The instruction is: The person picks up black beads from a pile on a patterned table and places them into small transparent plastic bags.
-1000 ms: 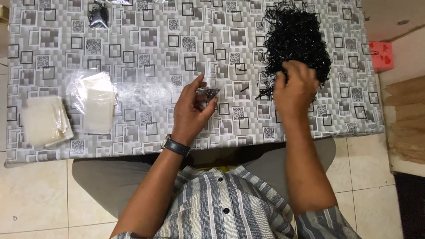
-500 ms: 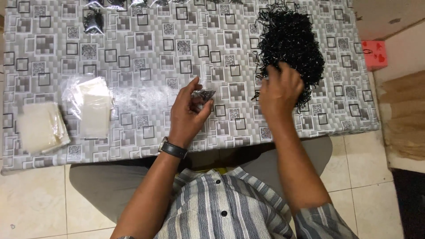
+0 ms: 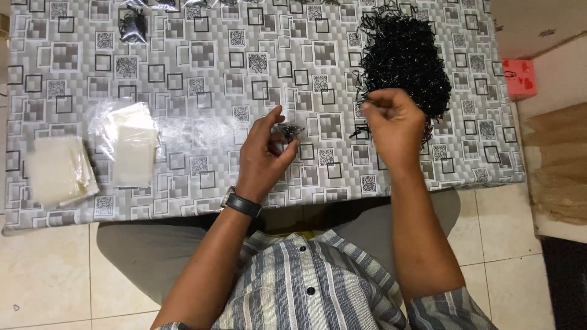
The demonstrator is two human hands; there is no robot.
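Observation:
My left hand [image 3: 264, 156] hovers over the table's front middle and holds a small clear bag with black pieces [image 3: 288, 131] between thumb and fingers. My right hand [image 3: 394, 125] is at the near edge of a big heap of small black pieces [image 3: 405, 58], fingertips pinched together, seemingly on a few black pieces; what is inside the pinch is too small to tell. A dark watch sits on my left wrist [image 3: 241, 203].
The table wears a grey cloth with square patterns [image 3: 202, 73]. Two stacks of clear plastic bags [image 3: 131, 143] [image 3: 58, 168] lie at the left. A filled small bag [image 3: 132, 25] rests at the far left. A red box [image 3: 520, 78] sits beyond the right edge.
My right hand has lifted off the heap and drawn left toward my left hand. The left hand keeps the small bag.

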